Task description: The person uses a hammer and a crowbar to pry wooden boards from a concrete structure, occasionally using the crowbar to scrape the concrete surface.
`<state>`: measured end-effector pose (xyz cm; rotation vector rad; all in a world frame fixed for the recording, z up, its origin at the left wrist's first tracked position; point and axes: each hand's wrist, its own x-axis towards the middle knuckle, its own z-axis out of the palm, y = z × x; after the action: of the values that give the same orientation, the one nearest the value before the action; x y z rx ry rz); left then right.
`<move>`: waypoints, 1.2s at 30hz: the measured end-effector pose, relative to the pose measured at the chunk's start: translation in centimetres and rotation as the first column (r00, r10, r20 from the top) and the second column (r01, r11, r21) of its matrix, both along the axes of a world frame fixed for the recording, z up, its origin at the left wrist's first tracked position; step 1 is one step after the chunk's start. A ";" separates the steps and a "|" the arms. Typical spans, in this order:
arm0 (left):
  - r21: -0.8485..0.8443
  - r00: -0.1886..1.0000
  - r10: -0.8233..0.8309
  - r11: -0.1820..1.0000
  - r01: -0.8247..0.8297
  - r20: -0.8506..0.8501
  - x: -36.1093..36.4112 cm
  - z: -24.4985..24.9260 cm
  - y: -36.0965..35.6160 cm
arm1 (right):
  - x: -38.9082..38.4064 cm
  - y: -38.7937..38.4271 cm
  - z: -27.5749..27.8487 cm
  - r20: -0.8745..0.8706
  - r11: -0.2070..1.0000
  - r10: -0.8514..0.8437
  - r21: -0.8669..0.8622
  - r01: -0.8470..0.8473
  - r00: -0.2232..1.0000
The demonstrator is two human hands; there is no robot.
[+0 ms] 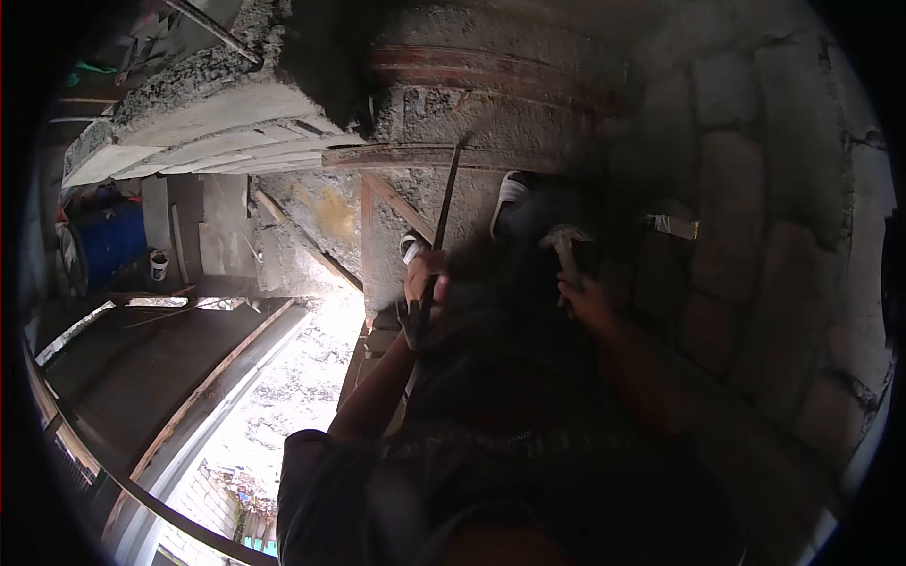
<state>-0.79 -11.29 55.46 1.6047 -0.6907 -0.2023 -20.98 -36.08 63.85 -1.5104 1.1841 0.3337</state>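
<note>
My left hand [425,283] is closed around a long thin dark metal rod [445,208], which slants up toward the rough concrete edge [444,113] above. To the right, my right hand [583,297] grips a tool with a pale head [563,241], possibly a hammer; it is blurred. The two hands are about a hand's width apart. My shoes [508,193] with white soles stand on the concrete just beyond the hands. My dark shirt fills the bottom of the view.
A block wall [774,217] rises on the right. Stacked concrete slabs [208,132] lie at upper left. A blue barrel [109,241] and a small white cup [159,264] sit far left. Below left is a drop to bright ground [293,396], edged by wooden planks [217,377].
</note>
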 end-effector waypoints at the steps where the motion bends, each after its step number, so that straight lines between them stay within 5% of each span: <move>1: -0.051 0.996 0.089 0.995 -0.090 -0.015 0.2 -1.3 -1.4 | 0.0 -0.3 -0.1 -0.010 1.000 -0.003 0.002 0.003 1.000; 4: 0.095 0.950 0.219 0.975 -0.203 -0.220 1.7 -2.5 -4.1 | -0.2 -1.0 0.4 0.027 1.000 0.010 0.028 -0.010 1.000; 8: 0.016 0.984 0.086 0.996 -0.085 -0.159 7.3 -0.5 -6.3 | 0.6 -2.4 0.2 -0.034 0.996 0.007 0.085 -0.004 0.999; 10: -0.014 0.957 0.173 0.983 -0.181 -0.234 9.1 3.7 -7.7 | 1.0 -2.9 0.0 -0.061 0.997 0.005 0.074 0.000 0.998; 13: -0.507 0.996 0.071 0.857 -0.092 -0.061 11.9 13.6 -7.6 | -0.2 -2.4 -0.9 -0.007 0.998 0.031 0.061 -0.031 0.999; 16: -0.357 0.954 -0.079 0.934 -0.031 -0.290 14.6 19.2 -4.4 | 1.6 -3.2 -1.3 0.159 0.997 -0.022 0.080 0.009 0.987; 18: -0.156 0.959 -0.119 0.984 0.081 -0.258 15.9 19.3 -4.2 | 2.5 -3.8 -1.1 0.123 0.992 0.037 0.113 -0.051 0.992; 21: 0.099 0.867 0.046 0.995 0.004 -0.497 15.5 12.8 -5.6 | 5.2 -4.5 -0.3 0.252 0.995 0.016 0.094 -0.041 0.968; 22: 0.206 0.831 0.011 0.970 0.126 -0.557 16.4 9.2 -5.4 | 5.9 -4.9 -0.3 0.256 0.994 0.018 0.099 -0.044 0.967; 23: 0.287 0.913 0.072 0.957 0.051 -0.403 15.6 5.7 -6.5 | 6.6 -5.3 -0.6 0.262 0.994 -0.014 0.110 -0.015 0.965; 24: 0.569 0.893 0.125 0.806 0.162 -0.431 16.0 3.7 -7.2 | 7.3 -5.7 -0.7 0.263 0.993 -0.045 0.118 0.014 0.964; 25: 0.670 0.919 0.124 0.721 0.175 -0.374 15.6 2.2 -8.2 | 8.0 -6.1 -0.5 0.261 0.993 -0.041 0.118 0.011 0.964; 32: 0.833 0.909 0.200 0.507 0.224 -0.366 12.7 -16.2 -11.5 | 12.6 -9.3 -6.7 0.177 0.970 -0.157 0.212 0.118 0.972; 36: 0.831 0.920 0.224 0.532 0.160 -0.321 9.4 -19.3 -14.8 | 17.9 -8.6 -12.7 0.225 0.956 -0.270 0.176 0.234 0.936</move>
<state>8.58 -26.14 36.15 2.4183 -0.2031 -0.9441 -3.05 -44.67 51.13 -1.2150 1.1124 0.0540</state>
